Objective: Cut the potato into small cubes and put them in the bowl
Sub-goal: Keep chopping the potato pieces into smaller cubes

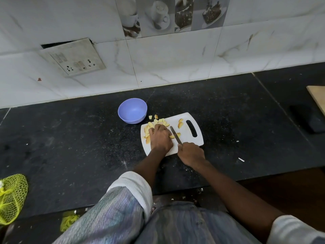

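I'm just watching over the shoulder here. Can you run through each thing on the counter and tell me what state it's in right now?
bowl: upright, empty.
cutting board: flat on the counter, carrying cut pieces.
potato pieces: chopped, mostly on the board, a few on the counter beside the bowl.
knife: held, blade down among the pieces.
left hand: resting over the pieces.
right hand: gripping the knife handle.
mesh bag: lying at the counter's edge.
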